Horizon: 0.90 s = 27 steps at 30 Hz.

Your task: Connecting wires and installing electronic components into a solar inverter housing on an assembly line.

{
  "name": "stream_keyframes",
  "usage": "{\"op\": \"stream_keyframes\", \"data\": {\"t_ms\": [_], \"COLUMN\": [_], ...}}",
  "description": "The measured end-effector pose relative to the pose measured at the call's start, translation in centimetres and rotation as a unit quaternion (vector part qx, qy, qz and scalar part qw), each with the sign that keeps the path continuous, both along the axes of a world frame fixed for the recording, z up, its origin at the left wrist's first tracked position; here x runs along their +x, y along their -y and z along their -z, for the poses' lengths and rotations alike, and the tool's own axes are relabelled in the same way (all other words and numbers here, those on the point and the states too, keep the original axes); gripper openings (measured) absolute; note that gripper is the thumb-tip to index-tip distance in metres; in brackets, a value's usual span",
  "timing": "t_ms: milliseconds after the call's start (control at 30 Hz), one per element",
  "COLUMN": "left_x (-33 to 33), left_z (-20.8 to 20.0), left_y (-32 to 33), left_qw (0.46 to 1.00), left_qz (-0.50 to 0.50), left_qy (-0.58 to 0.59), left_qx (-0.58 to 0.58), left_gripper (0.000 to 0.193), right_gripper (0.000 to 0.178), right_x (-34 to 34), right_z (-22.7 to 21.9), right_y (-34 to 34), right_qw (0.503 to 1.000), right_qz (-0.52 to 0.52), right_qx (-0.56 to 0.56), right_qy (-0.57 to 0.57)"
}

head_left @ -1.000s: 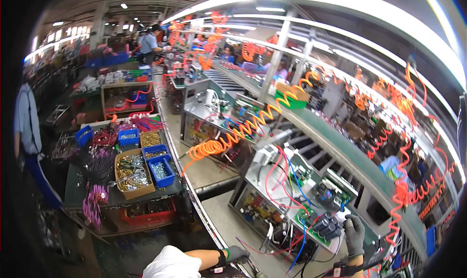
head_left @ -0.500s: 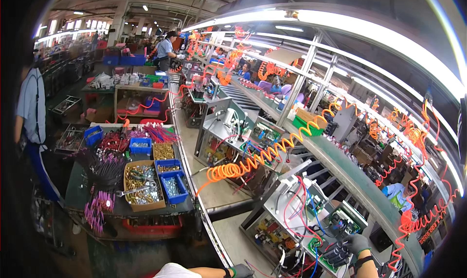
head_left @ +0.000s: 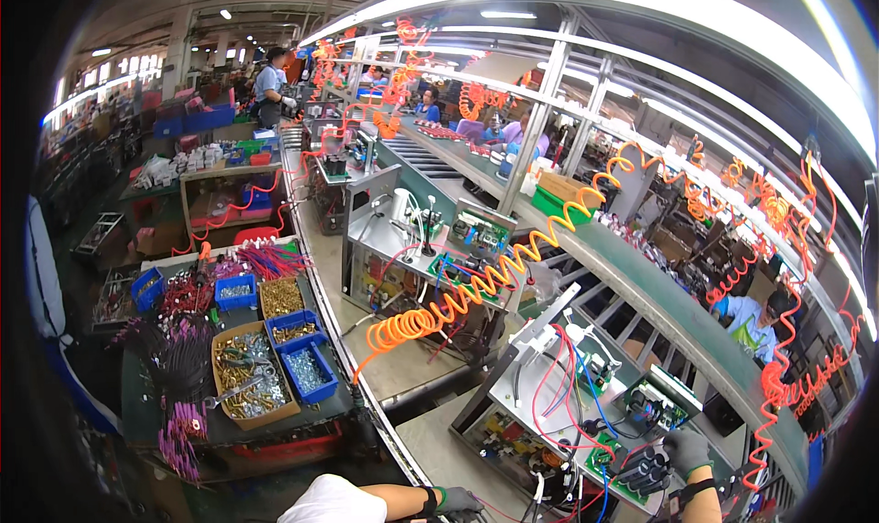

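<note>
My right hand (head_left: 687, 453), in a grey glove, is closed beside a row of black cylindrical capacitors (head_left: 644, 473) on a green circuit board. Whatever its fingers hold is hidden. That board belongs to an open metal chassis (head_left: 540, 390) with red, blue and black wires. My left hand (head_left: 460, 502), also gloved in grey, is low by the chassis's near left side, fingers drawn together. A thin red wire (head_left: 499, 512) runs close to its fingertips; any grip on it cannot be made out. Behind my right hand stands another green board (head_left: 664, 399).
A second open chassis (head_left: 412, 239) stands farther up the line. Orange coiled air hose (head_left: 403, 329) stretches across above. On the left table are a cardboard box of brass fittings with a wrench (head_left: 252, 376), blue bins (head_left: 309, 374) and wire bundles (head_left: 183, 349). Co-workers (head_left: 270, 88) stand beyond.
The view has turned slightly, so the bench and table sit farther left. My right hand has shifted a little up beside the capacitors. My left hand remains low near the chassis.
</note>
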<state>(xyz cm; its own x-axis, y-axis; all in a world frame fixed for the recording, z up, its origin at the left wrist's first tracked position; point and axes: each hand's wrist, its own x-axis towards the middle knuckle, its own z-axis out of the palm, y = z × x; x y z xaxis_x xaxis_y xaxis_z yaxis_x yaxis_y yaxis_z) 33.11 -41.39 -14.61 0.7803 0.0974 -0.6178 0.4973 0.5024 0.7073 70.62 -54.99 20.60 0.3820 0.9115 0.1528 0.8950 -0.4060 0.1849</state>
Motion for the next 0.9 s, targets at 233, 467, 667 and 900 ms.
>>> {"op": "stream_keyframes", "data": {"t_ms": [233, 467, 667, 900], "left_x": [-2.4, -1.7, -1.5, -4.2], "left_z": [-5.4, -3.5, -6.1, -15.8], "left_y": [-1.0, -2.6, -3.2, -4.8], "left_qw": [0.995, 0.991, 0.993, 0.859], "left_qz": [0.070, 0.111, 0.099, 0.223], "left_qy": [0.004, 0.017, -0.049, -0.091], "left_qx": [0.067, 0.068, 0.037, 0.452], "left_gripper": [0.022, 0.028, 0.041, 0.048], "right_gripper": [0.012, 0.011, 0.016, 0.020], "right_x": [-2.0, -3.4, -1.3, 2.6], "right_z": [-0.4, -2.2, -3.2, -1.6], "right_y": [2.4, 0.7, 1.8, 3.9], "right_qw": [0.941, 0.849, 0.786, 0.715], "right_qz": [-0.046, -0.032, -0.055, -0.046], "right_qx": [0.279, 0.381, 0.472, 0.534], "right_qy": [-0.185, -0.365, -0.395, -0.449]}}
